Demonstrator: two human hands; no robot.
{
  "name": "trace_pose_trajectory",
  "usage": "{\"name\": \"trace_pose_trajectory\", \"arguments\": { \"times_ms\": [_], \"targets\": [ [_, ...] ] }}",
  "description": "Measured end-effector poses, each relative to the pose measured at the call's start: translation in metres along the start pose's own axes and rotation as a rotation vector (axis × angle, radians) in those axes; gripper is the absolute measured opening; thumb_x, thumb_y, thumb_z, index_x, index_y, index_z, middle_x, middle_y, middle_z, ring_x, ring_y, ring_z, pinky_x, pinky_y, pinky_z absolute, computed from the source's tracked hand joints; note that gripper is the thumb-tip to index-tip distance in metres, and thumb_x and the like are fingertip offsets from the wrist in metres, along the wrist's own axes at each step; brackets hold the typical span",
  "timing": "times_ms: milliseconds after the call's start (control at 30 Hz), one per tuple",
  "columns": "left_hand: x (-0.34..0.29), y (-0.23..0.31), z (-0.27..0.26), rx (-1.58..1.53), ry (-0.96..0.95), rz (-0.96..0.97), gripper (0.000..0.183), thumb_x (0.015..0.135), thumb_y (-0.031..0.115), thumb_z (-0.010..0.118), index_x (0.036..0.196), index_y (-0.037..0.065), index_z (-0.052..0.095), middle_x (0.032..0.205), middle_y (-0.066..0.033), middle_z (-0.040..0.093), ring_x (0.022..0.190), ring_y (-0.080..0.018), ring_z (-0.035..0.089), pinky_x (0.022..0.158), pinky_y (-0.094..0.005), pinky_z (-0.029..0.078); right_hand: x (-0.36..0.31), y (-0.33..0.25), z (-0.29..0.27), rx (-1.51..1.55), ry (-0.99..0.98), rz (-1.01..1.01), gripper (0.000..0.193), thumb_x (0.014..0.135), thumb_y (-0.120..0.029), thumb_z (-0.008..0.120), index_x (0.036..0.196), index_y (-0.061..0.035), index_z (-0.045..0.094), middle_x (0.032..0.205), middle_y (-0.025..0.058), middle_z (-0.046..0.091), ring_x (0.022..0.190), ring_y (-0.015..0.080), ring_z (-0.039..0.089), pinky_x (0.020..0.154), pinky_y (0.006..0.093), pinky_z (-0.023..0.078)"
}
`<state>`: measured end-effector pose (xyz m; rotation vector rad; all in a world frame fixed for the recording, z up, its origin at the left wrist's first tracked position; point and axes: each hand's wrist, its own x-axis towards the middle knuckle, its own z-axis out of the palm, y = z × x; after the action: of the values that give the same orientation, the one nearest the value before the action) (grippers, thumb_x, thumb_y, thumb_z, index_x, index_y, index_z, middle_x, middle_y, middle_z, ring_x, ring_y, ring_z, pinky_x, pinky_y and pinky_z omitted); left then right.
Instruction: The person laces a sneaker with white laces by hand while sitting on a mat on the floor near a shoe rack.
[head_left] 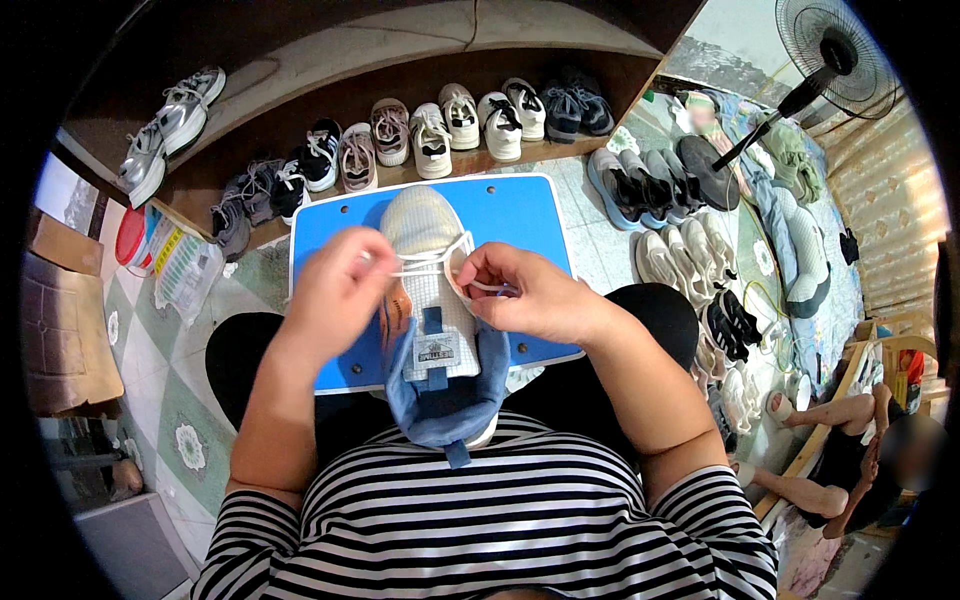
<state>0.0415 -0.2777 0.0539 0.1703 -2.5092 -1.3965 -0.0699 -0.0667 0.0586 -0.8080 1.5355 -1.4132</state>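
Note:
A sneaker (pixel 450 300) with a pale toe, a gridded white tongue and a blue padded collar lies on a blue board (pixel 525 225) across my lap. Its toe points away from me and its heel is against my striped shirt. White shoelace (pixel 425 262) crosses the upper part of the tongue. My right hand (pixel 530 290) is closed at the shoe's right eyelet edge, pinching a loop of the lace between thumb and fingers. At the left eyelet side, beside the lace, is my left hand (pixel 345 290); its fingers are bent and smeared by motion, so their hold is unclear.
Beyond the board, a row of shoes (pixel 432 140) stands on a low shelf (pixel 270 225). More pairs (pixel 690 250) line the tiled floor at right, near a standing fan (pixel 835 55). Another person (pixel 850 450) sits at lower right. A red bucket (pixel 132 238) stands at left.

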Motion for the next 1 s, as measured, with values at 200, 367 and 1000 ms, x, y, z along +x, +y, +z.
{"name": "trace_pose_trajectory", "arguments": {
  "times_ms": [200, 367, 1000],
  "targets": [
    [-0.002, 0.022, 0.01, 0.372, -0.072, 0.124, 0.015, 0.074, 0.013, 0.069, 0.075, 0.002, 0.059, 0.073, -0.0098, 0.056, 0.073, -0.0265, 0.057, 0.065, -0.0341, 0.044, 0.0, 0.005, 0.0, 0.014, 0.003, 0.008, 0.024, 0.079, -0.01, 0.059, 0.1, -0.0021, 0.051, 0.093, 0.0004, 0.053, 0.085, 0.008, 0.048, 0.077, 0.0217, 0.041],
    [0.002, 0.006, 0.012, 0.097, -0.045, 0.386, 0.017, 0.083, 0.015, 0.063, 0.079, 0.003, 0.05, 0.082, -0.0092, 0.056, 0.078, -0.0225, 0.057, 0.073, -0.0341, 0.045, 0.0, 0.008, 0.002, 0.021, 0.04, -0.021, 0.024, 0.077, -0.016, 0.058, 0.097, -0.002, 0.053, 0.089, 0.0022, 0.055, 0.081, 0.0101, 0.049, 0.073, 0.0241, 0.043],
    [-0.009, 0.025, -0.011, 0.173, -0.178, -0.092, 0.013, 0.078, 0.012, 0.066, 0.081, 0.002, 0.057, 0.078, -0.0087, 0.06, 0.069, -0.017, 0.058, 0.062, -0.0292, 0.048, -0.001, -0.002, 0.006, -0.558, 0.068, -0.201, 0.015, 0.078, -0.013, 0.056, 0.076, 0.0011, 0.055, 0.096, 0.016, 0.06, 0.086, 0.028, 0.057, 0.077, 0.0348, 0.046]
  ]
}}
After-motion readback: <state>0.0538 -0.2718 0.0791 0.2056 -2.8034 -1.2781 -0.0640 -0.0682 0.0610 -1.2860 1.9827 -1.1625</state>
